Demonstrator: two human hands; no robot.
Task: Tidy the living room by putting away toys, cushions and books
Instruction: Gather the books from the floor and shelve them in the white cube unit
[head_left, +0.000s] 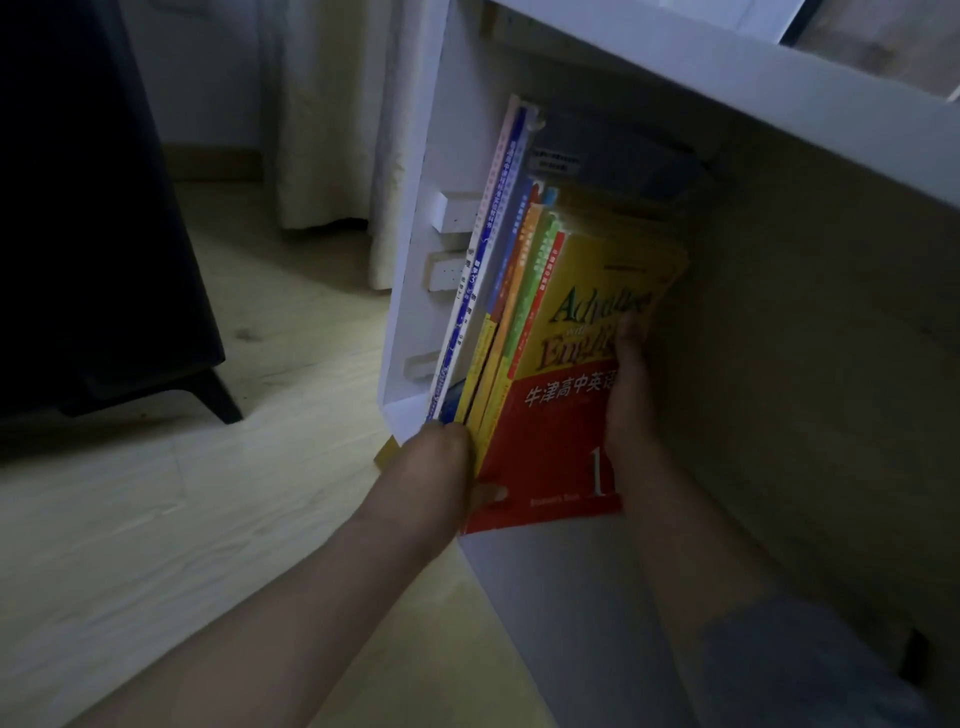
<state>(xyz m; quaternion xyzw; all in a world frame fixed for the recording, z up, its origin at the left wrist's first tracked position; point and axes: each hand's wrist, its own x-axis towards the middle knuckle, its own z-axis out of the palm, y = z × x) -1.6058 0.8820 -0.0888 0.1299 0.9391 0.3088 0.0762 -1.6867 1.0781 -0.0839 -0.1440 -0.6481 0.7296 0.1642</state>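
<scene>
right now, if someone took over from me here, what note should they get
Left hand: grips the near end of the stack of books, thumb on the cover.
Right hand: rests on the cover of the yellow and red book; whether its fingers curl round the edge cannot be seen.
Books: standing tilted inside the white cabinet, leaning toward its left wall, near ends about at the front edge.
Done: the stack is in the compartment.
Left: probably square it up, nudge it in and let go. No toys or cushions are in view.

Home living room: curtain (332, 119), wood floor (156, 519), bookshelf (675, 78) (schoolbooks (519, 312) inside).
</scene>
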